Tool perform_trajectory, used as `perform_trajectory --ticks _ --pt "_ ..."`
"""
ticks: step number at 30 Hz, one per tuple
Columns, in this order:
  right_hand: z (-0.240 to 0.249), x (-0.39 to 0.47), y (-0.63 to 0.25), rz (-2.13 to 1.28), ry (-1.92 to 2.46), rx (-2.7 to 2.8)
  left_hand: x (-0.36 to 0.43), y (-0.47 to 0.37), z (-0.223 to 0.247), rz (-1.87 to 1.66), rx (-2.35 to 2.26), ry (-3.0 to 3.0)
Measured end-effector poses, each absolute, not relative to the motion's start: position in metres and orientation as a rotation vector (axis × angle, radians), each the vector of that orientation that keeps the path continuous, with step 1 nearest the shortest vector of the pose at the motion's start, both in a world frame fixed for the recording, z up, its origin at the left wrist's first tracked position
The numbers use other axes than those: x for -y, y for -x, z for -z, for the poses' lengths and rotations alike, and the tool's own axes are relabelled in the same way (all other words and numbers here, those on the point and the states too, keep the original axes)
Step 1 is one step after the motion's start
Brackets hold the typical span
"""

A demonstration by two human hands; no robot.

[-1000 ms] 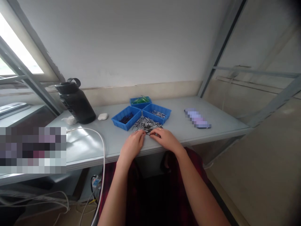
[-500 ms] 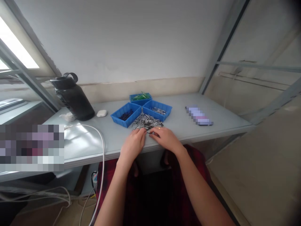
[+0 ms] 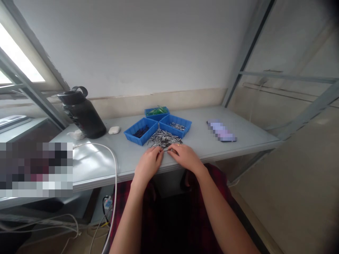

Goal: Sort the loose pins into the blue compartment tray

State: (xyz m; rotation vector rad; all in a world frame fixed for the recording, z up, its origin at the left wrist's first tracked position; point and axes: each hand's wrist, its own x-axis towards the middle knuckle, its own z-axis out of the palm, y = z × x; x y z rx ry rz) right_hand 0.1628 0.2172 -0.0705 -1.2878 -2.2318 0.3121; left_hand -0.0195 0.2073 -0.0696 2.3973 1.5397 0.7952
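At the front of the table, my left hand (image 3: 148, 163) and my right hand (image 3: 185, 156) face each other with fingertips pinched. A thin dark rod (image 3: 165, 151) runs across the small gap between them, one end at each hand. Just behind my fingers lies a loose pile of thin silver and dark metal pieces (image 3: 164, 137), too small to name. Beyond the pile, one blue bin (image 3: 132, 137) holds dark pieces and another blue bin (image 3: 185, 132) holds silver ones. A smaller blue bin (image 3: 162, 116) at the back contains green pieces.
A black bottle (image 3: 86, 116) and a white earphone case (image 3: 114, 130) stand on the left of the table (image 3: 127, 160). A phone (image 3: 221, 131) lies on the right. A white cable (image 3: 115, 176) hangs over the front edge. Metal posts rise at both sides.
The view has shifted slightly. My fingertips are a little farther apart, and more of the dark rod shows between them. The bins and pile look unchanged.
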Motion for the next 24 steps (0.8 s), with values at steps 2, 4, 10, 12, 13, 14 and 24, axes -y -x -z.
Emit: perform_trajectory --ticks 2,4,10,12,13,14,24 --pt "0.0706 -0.2171 -0.1631 -0.314 1.287 2.227 -0.2071 0.0193 0.0693 -0.784 -1.552 -2.396" --pt "0.0709 -0.2170 -0.1634 -0.308 1.270 2.228 -0.2069 0.0195 0.0692 -0.771 -1.540 -2.401" --pt "0.0720 -0.2177 -0.1629 -0.296 1.300 2.227 -0.2068 0.0193 0.0694 -0.782 -1.559 -2.388" --pt "0.0721 -0.2177 -0.1629 -0.286 1.296 2.229 -0.2069 0.0194 0.0694 -0.775 -1.562 -2.395" --pt "0.0720 -0.2177 -0.1630 -0.283 1.287 2.231 -0.2069 0.0196 0.0694 -0.770 -1.551 -2.403" --pt "0.0719 -0.2176 -0.1631 -0.283 1.277 2.234 -0.2069 0.0198 0.0695 -0.769 -1.537 -2.411" --pt "0.0711 -0.2165 -0.1631 -0.301 1.276 2.222 -0.2061 0.0201 0.0697 -0.779 -1.532 -2.412"
